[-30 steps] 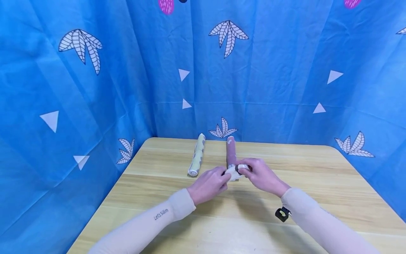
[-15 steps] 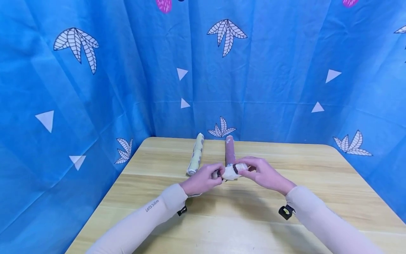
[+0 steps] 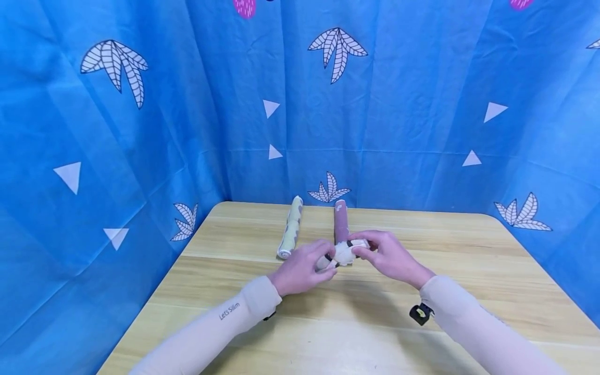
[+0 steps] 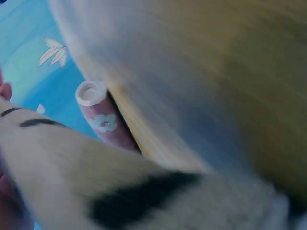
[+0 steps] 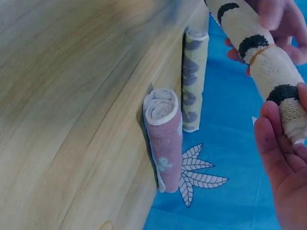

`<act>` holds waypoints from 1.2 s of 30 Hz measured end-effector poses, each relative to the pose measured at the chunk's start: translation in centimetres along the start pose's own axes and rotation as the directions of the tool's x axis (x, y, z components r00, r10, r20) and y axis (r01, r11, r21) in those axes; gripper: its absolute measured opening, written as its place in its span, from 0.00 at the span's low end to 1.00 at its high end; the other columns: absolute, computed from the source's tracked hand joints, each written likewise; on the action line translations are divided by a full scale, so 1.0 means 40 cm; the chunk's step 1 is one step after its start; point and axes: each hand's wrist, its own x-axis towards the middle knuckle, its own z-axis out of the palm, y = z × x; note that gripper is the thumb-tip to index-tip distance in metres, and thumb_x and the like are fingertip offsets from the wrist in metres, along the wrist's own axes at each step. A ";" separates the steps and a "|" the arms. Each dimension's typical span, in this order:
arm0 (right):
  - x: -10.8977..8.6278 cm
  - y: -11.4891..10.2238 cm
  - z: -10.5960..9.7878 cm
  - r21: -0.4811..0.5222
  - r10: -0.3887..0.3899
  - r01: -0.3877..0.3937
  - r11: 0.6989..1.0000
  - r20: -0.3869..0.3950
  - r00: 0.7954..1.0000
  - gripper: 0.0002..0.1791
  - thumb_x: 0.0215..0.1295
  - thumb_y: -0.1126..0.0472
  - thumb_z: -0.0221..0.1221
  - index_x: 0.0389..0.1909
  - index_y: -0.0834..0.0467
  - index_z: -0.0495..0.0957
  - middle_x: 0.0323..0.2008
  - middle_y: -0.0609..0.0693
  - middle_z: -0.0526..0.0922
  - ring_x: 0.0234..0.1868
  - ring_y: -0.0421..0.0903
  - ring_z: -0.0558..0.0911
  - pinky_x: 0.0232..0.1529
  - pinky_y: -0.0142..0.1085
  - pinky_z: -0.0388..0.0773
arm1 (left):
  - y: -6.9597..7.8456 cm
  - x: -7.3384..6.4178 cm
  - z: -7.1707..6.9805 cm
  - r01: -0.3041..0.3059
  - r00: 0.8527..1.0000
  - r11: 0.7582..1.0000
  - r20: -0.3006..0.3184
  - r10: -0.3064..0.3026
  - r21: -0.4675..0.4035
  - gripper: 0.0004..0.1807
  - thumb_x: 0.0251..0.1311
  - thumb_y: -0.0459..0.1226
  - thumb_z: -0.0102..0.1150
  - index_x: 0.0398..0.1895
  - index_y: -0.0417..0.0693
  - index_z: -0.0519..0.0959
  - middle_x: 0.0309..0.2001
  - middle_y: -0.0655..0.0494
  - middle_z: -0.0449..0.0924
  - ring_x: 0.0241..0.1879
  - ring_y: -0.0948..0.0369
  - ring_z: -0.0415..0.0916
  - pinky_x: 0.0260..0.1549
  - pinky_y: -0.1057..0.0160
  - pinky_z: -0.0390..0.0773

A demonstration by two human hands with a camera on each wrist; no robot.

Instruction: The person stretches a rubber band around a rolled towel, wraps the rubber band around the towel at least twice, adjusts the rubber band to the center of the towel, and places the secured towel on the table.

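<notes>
Cream sleeves [image 3: 469, 317] stretch from the near edge, a small black device [image 3: 420, 314] under the right cuff. Between the two hands is a white towel [image 3: 345, 252] with black patches, rolled tight, its long axis running side to side, the left end slightly nearer the person. Both hands are equally close to it, one at either end. The left hand [image 3: 302, 266] curls round the left part, thumb on one side and fingertips showing on the other; the right hand [image 5: 283, 158] pinches the right end between thumb and fingers. In the right wrist view, a thin orange band [image 5: 259, 55] crosses the roll between the hands, which is held clear of the wooden table [image 3: 469, 250]. On the tabletop in that view, a thin yellow loop [image 5: 106, 224] is cut by the frame. Just past the white roll lies a pink towel [image 3: 341, 221], pointing away and separate from it; to its left, a yellow towel [image 3: 291, 229] lies roughly parallel. Behind everything hangs a blue curtain [image 3: 412, 94] with leaf prints.
</notes>
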 end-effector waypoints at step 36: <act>-0.012 0.041 -0.031 0.218 0.285 -0.275 0.936 -0.016 0.958 0.13 0.69 0.63 0.63 0.51 0.63 0.83 0.39 0.58 0.86 0.33 0.47 0.83 0.34 0.36 0.85 | 0.001 -0.025 0.026 -0.235 0.958 0.864 -0.047 0.284 0.445 0.08 0.59 0.42 0.69 0.38 0.53 0.81 0.43 0.56 0.83 0.38 0.64 0.81 0.38 0.70 0.83</act>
